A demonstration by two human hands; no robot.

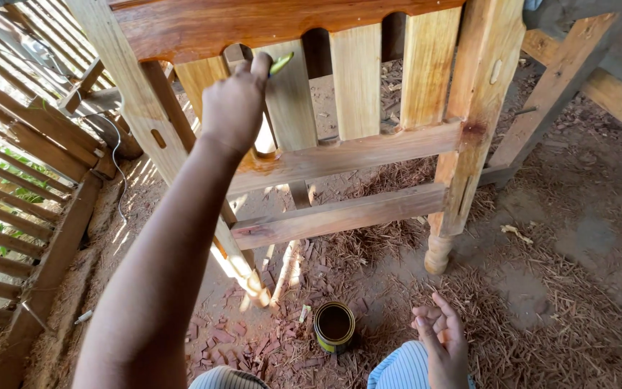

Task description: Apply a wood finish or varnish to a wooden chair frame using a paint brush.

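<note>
Head view: I see left hand (233, 106) raised, fist closed round green-handled brush (280, 64), tip against slat (291, 97) of wooden frame (340, 155). Right hand (440, 340) empty, fingers loosely spread, beside open tin (334, 325) on ground among wood chips (239, 338).

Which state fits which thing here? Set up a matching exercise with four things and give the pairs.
Things:
1. left hand
2. right hand
3. open can
4. wooden slats

States:
A. stands on the ground among wood chips
B. empty, fingers spread, palm up
C. glossy and upright between two rails
D. raised, gripping a green-handled brush

Pairs: 1-D, 2-B, 3-A, 4-C
</note>
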